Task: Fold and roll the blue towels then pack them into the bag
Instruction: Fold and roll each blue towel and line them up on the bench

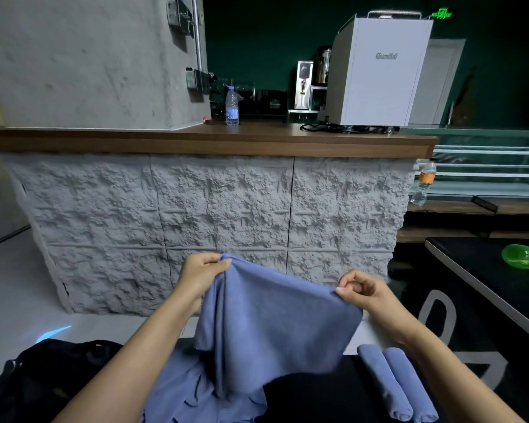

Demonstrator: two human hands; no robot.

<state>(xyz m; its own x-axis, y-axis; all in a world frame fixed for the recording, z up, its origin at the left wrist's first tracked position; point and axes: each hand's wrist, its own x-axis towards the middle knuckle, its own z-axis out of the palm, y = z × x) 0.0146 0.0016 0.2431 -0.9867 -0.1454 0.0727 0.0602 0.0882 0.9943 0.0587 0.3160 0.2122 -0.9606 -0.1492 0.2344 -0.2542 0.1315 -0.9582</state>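
Left hand (200,271) and right hand (367,290) each pinch an upper corner of a soft blue cloth towel (272,325), which hangs above the black table (324,398) and a heap of loose blue towels (177,392). Two rolled blue towels (393,386) lie touching near the table's right edge — a black fabric bag (43,380) at its left.

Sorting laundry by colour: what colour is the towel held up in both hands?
The towel is plain blue, no pattern; the head view shows it.
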